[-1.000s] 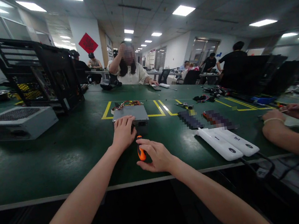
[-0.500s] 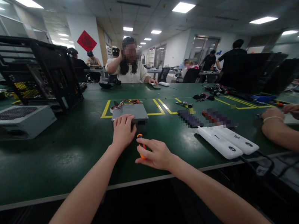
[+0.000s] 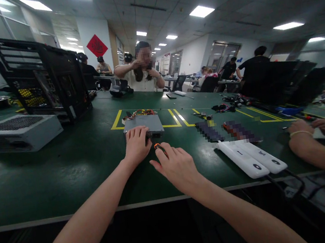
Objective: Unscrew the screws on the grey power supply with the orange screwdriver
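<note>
A grey power supply (image 3: 147,122) lies on the green table, with a bundle of coloured wires (image 3: 141,113) at its far side. My left hand (image 3: 137,145) grips its near left part, fingers over the top and thumb along the near side. Just right of it, my right hand (image 3: 178,164) bends its fingers over a small orange-and-black screwdriver (image 3: 157,145). Most of that screwdriver is hidden behind the fingers, and its tip cannot be made out. The right thumb stands apart from the other fingers.
A black computer case (image 3: 47,78) and a larger power supply (image 3: 18,134) stand at left. To the right lie white power banks (image 3: 244,158) with cables, and blurred phones (image 3: 209,131). A neighbour's arms (image 3: 303,136) rest at far right; another person (image 3: 142,73) sits opposite.
My right hand has turned palm-down and moved slightly right, covering more of the screwdriver. My left hand stays on the power supply. The person opposite has raised a hand from the table.
</note>
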Available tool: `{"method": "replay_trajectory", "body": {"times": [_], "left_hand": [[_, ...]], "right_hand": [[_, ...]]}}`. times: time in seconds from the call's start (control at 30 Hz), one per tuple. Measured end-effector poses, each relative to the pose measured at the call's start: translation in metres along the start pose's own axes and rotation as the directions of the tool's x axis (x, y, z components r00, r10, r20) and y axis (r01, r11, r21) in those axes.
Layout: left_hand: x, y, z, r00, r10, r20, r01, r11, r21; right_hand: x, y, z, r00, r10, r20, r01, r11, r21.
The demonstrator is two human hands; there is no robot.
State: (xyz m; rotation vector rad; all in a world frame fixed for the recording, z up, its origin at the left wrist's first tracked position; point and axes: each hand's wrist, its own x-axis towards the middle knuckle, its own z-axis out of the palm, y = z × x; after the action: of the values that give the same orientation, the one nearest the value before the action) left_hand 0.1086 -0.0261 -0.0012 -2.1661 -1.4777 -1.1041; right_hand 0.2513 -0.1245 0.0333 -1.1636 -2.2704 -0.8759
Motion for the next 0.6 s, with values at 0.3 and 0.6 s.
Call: {"method": "replay_trajectory", "body": {"times": [0.3, 0.6], "left_hand": [[0.000, -0.002, -0.001, 1.000, 0.002, 0.029, -0.002, 1.000, -0.002], [-0.001, -0.002, -0.002, 0.999, 0.007, 0.036, -0.007, 1.000, 0.009]], "right_hand": [[0.004, -0.011, 0.000, 0.999, 0.019, 0.026, -0.019, 1.000, 0.010], [0.001, -0.017, -0.001, 0.989, 0.138, 0.055, -0.143, 0.985, 0.099]]}}
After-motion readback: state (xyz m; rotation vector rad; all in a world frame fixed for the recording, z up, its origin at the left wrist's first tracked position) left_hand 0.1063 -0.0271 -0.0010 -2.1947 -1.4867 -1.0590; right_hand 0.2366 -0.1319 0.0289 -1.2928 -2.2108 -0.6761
